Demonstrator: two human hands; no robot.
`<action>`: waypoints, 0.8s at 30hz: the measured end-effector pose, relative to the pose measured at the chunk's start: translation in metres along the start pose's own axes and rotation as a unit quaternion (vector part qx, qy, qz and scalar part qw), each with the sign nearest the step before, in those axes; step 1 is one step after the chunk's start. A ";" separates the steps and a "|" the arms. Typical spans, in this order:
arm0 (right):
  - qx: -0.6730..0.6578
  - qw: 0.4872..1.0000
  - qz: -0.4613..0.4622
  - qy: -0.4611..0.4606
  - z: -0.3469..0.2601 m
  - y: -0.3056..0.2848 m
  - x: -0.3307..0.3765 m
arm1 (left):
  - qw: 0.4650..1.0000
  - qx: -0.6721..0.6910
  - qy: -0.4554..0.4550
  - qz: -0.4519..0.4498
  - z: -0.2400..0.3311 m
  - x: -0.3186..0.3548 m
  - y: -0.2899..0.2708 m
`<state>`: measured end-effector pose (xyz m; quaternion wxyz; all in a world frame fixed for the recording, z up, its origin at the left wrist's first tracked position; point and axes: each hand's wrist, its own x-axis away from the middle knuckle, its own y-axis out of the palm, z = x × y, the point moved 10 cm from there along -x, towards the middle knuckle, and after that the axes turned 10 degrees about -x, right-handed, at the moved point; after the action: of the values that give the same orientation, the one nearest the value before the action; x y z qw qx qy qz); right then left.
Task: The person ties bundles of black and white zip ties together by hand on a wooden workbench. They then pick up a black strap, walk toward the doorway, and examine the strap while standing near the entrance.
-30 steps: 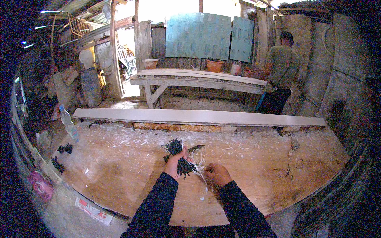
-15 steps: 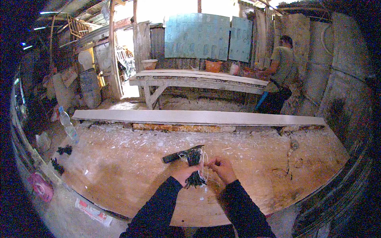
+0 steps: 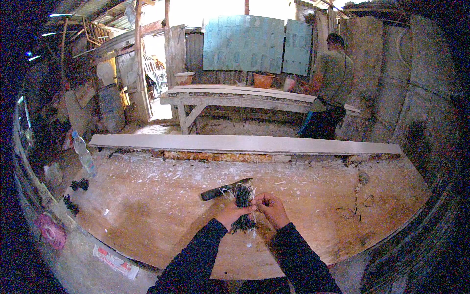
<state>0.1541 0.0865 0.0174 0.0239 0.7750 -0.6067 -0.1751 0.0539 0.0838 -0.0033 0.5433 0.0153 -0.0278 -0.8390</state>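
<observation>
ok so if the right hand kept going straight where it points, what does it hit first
Probably the dark bundle held in the left hand, just left of the right hand; depth is unclear, so they may already touch.

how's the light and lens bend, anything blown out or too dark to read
Head view: glare washes out the doorway and the gap above the blue panel; head view: dark, grainy corners; head view: the fisheye bows the near edge of the wooden table; head view: the dark bundle in the left hand has strands hard to separate.
</observation>
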 end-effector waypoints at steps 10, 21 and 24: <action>0.509 0.860 0.042 -0.001 -0.034 0.004 0.014 | 0.963 0.215 -0.004 0.161 0.015 0.001 -0.080; 0.466 0.880 0.032 0.084 -0.021 -0.012 0.015 | 0.923 0.317 0.052 0.214 0.023 0.009 -0.101; 0.264 0.964 0.002 0.043 -0.021 -0.009 0.006 | 0.915 0.338 0.050 0.213 0.024 0.009 -0.097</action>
<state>0.1700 0.0792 0.0331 -0.1547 0.7594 -0.6315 0.0250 -0.0398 0.1164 0.0149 0.6724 0.2337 -0.2848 -0.6420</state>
